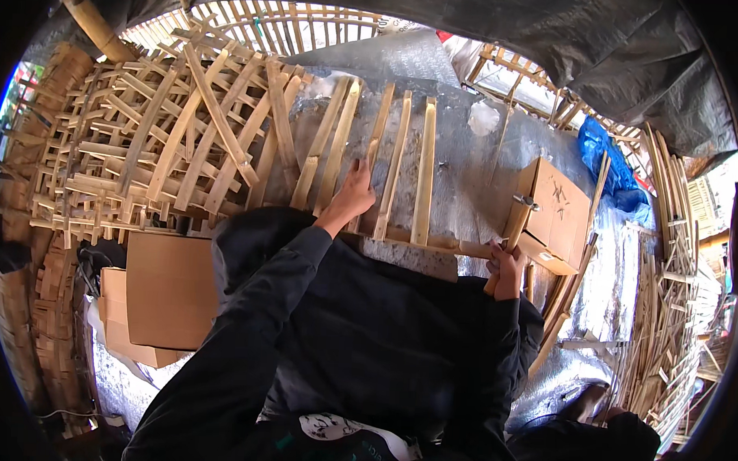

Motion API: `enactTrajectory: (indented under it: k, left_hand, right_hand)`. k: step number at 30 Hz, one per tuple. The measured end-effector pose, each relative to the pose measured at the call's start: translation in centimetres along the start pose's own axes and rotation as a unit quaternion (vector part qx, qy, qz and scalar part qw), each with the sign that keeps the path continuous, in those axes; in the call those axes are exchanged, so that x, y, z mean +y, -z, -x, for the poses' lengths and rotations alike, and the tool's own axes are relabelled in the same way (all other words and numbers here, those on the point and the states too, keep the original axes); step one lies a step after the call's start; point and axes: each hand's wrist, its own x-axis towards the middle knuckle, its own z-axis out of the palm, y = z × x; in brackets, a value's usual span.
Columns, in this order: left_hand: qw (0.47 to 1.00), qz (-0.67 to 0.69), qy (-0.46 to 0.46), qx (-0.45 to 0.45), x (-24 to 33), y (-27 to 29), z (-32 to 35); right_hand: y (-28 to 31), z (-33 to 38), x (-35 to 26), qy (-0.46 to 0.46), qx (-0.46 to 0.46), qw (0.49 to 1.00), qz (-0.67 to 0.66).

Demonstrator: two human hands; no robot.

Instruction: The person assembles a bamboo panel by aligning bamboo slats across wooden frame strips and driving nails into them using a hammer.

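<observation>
My left hand [354, 193] is closed around the lower part of a split bamboo slat [380, 129], one of several pale slats side by side. Its lower end runs down toward a horizontal bamboo strip [438, 240] in front of me. My right hand [507, 266] grips a hammer [516, 223] by its wooden handle, metal head up, near the strip's right end. Two more slats, a middle one [396, 162] and a right one [425, 171], stretch away from the strip over a grey sheet-like surface. Dark cloth covers my lap.
At left rises a pile of bamboo lattice frames [157, 134], with cardboard boxes [172, 289] below it. Another cardboard box [558, 209] stands just beyond the hammer. A blue plastic sheet [611, 162] and bundled bamboo strips [666, 322] line the right side. Dark sheeting [627, 61] hangs overhead.
</observation>
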Motion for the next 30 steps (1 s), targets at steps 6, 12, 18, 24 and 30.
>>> enactTrajectory:
  k: [6,12,18,24,30]
  left_hand:
    - [1.0,-0.014,0.012,-0.009,-0.1,-0.1,-0.6]
    - [0.999,-0.039,0.026,-0.018,-0.9,-0.4,-0.6]
    - [0.999,-0.035,0.003,0.013,0.7,0.6,-0.1]
    - [0.99,0.014,-0.116,0.073,4.1,2.9,-0.6]
    - [0.993,-0.029,-0.115,-0.024,4.6,2.2,0.2]
  right_hand:
    - [0.3,-0.2,-0.3,-0.011,-0.006,1.0,-0.006]
    - [-0.4,0.1,-0.6,-0.006,0.007,1.0,0.008]
    - [-0.3,0.5,-0.3,0.03,0.026,0.998,0.055]
    - [-0.5,2.9,-2.0,0.268,0.091,0.9,0.331]
    - [-5.7,8.8,-2.0,0.234,-0.013,0.877,0.42]
